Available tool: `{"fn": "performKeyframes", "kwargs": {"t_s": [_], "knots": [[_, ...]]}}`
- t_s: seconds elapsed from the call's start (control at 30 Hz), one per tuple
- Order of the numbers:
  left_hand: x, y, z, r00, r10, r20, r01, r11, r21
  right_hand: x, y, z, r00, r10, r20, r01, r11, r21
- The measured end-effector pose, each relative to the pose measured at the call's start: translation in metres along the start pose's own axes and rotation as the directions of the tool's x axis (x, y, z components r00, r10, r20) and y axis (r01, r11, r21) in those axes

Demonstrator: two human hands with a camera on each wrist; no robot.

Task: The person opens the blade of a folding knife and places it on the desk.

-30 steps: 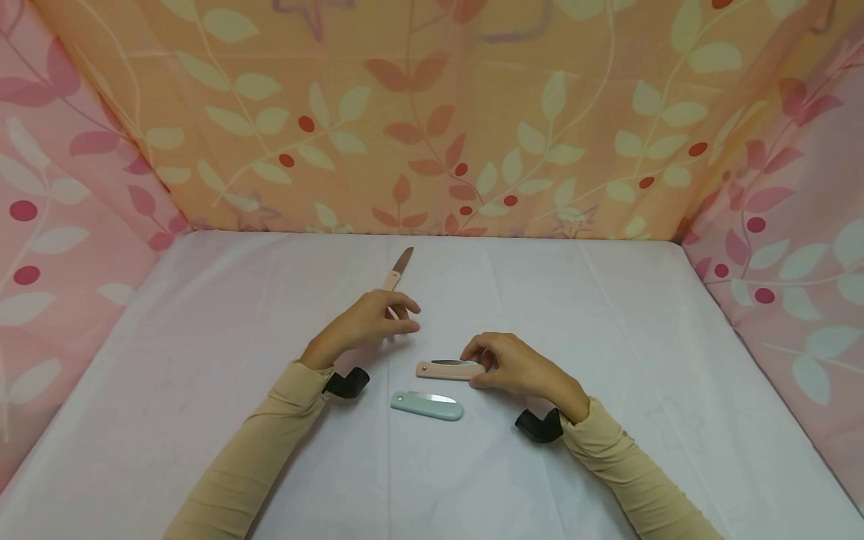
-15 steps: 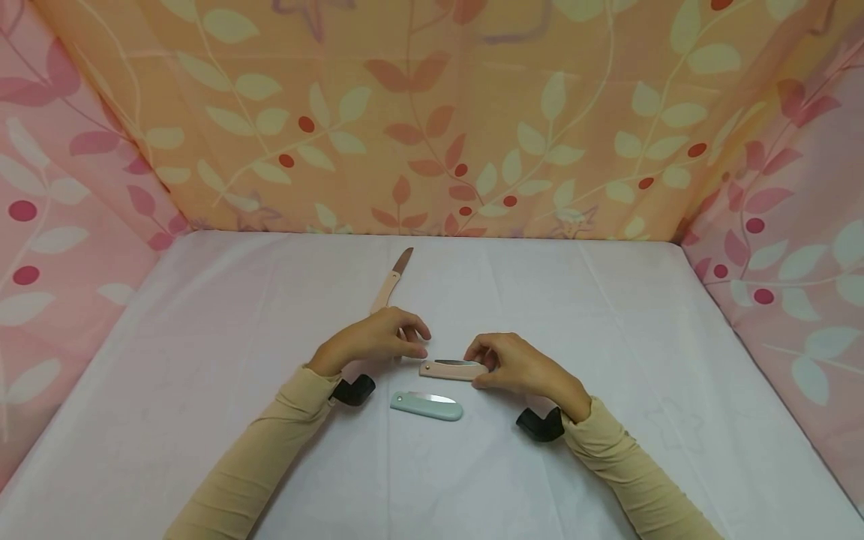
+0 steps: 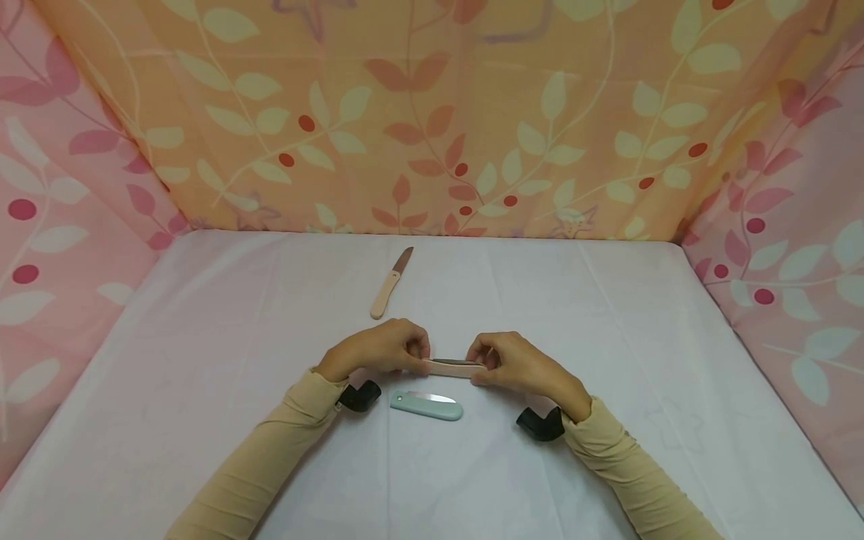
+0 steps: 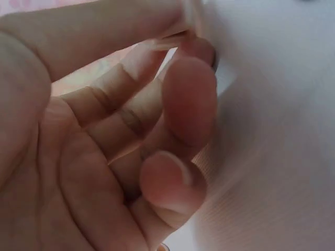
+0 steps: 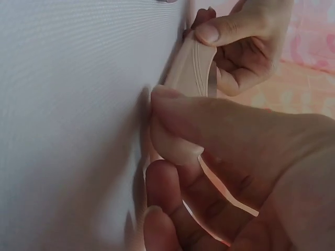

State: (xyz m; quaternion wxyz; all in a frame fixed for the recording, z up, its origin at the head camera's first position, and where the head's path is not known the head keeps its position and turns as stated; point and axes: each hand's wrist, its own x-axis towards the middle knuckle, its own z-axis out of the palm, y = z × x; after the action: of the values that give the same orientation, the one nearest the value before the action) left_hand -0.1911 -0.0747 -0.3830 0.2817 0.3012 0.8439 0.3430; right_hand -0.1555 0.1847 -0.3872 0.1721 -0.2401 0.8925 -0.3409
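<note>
left hand [image 3: 378, 349] and right hand [image 3: 520, 365], each grip pinching one end of a grooved pinkish folding knife [image 3: 454, 370], rounded mint folding knife [image 3: 428, 406] nearby, kinda creased white cloth [image 3: 594, 480]

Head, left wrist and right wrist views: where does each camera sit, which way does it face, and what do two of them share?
Head: on the head, facing forward and down over the white table; left hand, right hand and both sleeves show.
Left wrist: on that wrist, facing the left palm, which fills much of it.
Right wrist: on that wrist, facing along the pink knife; right hand near, left beyond.
Shared: head and right wrist both show both hands pinching the pink knife.
</note>
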Motion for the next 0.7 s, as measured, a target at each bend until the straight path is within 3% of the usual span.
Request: {"fn": "performKeyframes", "kwargs": {"t_s": [0.33, 0.7], "knots": [[0.0000, -0.0020, -0.0030, 0.995, 0.014, -0.099, -0.014, 1.000, 0.006, -0.0010, -0.0025, -0.0047, 0.998, -0.023, -0.051, 0.023, 1.000, -0.005], [-0.0031, 0.0060, -0.0070, 0.976, 0.027, -0.217, -0.035, 0.999, -0.031, 0.0005, -0.0052, -0.0066, 0.986, -0.054, -0.155, 0.053, 0.999, -0.014]]}}
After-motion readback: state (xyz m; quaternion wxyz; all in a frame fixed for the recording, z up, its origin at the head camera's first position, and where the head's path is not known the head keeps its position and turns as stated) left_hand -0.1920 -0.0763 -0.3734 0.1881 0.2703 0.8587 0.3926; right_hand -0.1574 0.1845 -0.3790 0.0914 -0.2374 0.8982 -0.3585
